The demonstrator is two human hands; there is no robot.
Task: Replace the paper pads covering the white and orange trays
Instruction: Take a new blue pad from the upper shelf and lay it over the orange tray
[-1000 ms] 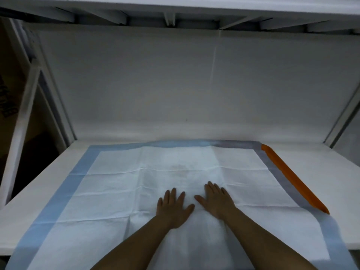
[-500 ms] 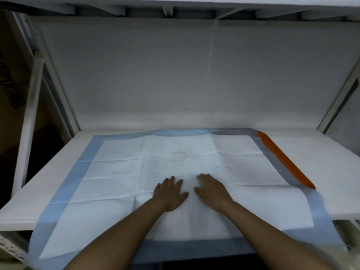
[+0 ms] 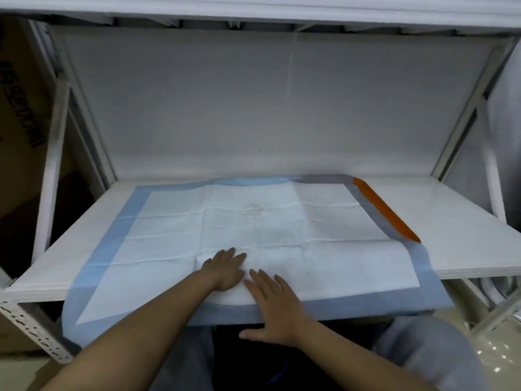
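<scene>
A white paper pad [image 3: 282, 221] with a blue border lies spread over a tray on the white shelf. Only the tray's orange rim [image 3: 386, 211] shows, along the pad's right side. The pad's near edge hangs over the shelf front. My left hand [image 3: 225, 268] rests flat on the pad near its front middle, fingers apart. My right hand [image 3: 275, 309] lies flat over the pad's hanging front border, fingers spread, thumb out to the left. Neither hand grips anything.
The white shelf [image 3: 451, 235] sits in a white metal rack with a back wall [image 3: 282, 108] and slanted posts on both sides. A perforated metal bracket [image 3: 33, 334] juts out at the lower left. A cardboard box [image 3: 19, 122] stands at the left.
Both hands slid toward me across the pad; the right one now reaches its front border. The view has pulled back and the pad's front edge now hangs over the shelf.
</scene>
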